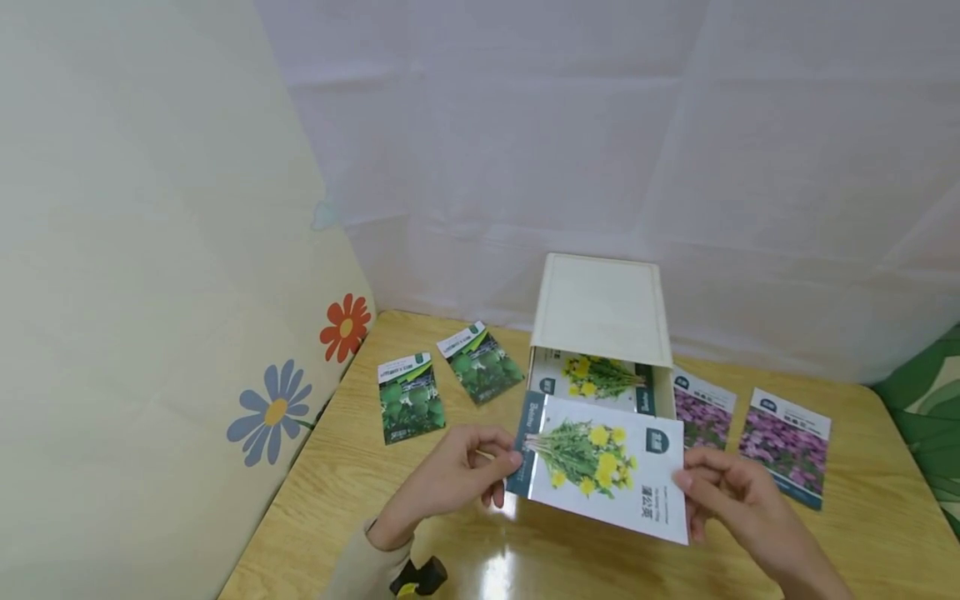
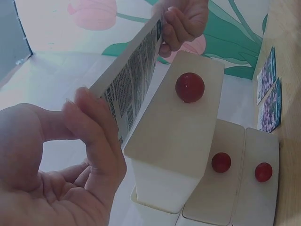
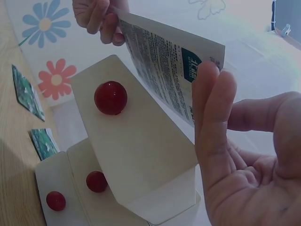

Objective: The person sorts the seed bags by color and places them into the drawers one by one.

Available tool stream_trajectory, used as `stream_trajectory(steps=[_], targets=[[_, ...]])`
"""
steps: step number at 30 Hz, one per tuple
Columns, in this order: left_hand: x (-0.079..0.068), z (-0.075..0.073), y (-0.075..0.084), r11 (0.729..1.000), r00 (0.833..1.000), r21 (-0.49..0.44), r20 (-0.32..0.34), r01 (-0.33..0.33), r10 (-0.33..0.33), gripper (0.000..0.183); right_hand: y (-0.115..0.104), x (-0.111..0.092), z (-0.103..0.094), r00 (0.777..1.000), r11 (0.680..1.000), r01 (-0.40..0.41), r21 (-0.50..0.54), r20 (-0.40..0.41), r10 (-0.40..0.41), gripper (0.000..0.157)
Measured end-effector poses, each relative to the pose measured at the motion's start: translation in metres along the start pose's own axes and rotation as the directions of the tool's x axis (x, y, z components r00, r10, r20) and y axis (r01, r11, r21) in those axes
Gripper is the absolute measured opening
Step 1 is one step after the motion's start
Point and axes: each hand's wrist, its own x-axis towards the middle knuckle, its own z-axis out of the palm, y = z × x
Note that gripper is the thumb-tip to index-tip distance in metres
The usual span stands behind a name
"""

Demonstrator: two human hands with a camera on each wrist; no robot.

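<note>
Both hands hold a dandelion seed packet (image 1: 592, 467) over the front of a small white drawer cabinet (image 1: 600, 304). My left hand (image 1: 457, 471) pinches its dark-banded end between thumb and fingers; my right hand (image 1: 738, 508) pinches the opposite end. The yellow-flower picture faces up, and small print covers the underside in both wrist views. Below it, the cabinet's top drawer (image 2: 171, 125) is pulled out, with a round red knob (image 2: 189, 87) on its front. Another dandelion packet (image 1: 588, 379) lies inside that drawer, partly hidden by the held one.
Two green-leaf seed packets, one nearer (image 1: 411, 398) and one farther (image 1: 482, 364), lie left of the cabinet. To its right lie two purple-flower packets, one partly covered (image 1: 703, 412), the other fully visible (image 1: 785, 447). Lower drawers (image 3: 56, 188) with red knobs appear closed. White cloth (image 1: 487, 150) hangs behind.
</note>
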Motion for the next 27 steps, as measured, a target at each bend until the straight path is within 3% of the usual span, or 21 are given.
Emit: stream_trajectory(steps=[9,15,19,27], targets=[[0.012,-0.004,0.002,0.999,0.998,0.026,-0.041,-0.041,0.042,0.021,-0.002,0.003,0.0,0.999,0.999,-0.04,-0.017,-0.033,0.039,0.033],[0.02,-0.006,0.003,0.998,0.997,0.04,-0.06,-0.038,0.041,0.023,-0.003,0.004,0.002,1.0,1.0,-0.001,0.014,0.008,0.001,0.035],[0.025,-0.009,0.003,0.996,0.995,0.068,-0.084,-0.054,0.06,0.022,-0.003,0.004,0.002,1.0,0.999,-0.021,0.034,0.016,0.02,0.034],[0.035,-0.012,0.004,0.991,0.993,0.123,-0.104,-0.047,0.06,0.026,-0.006,0.007,0.003,0.996,0.997,-0.078,-0.001,-0.046,0.078,0.029]])
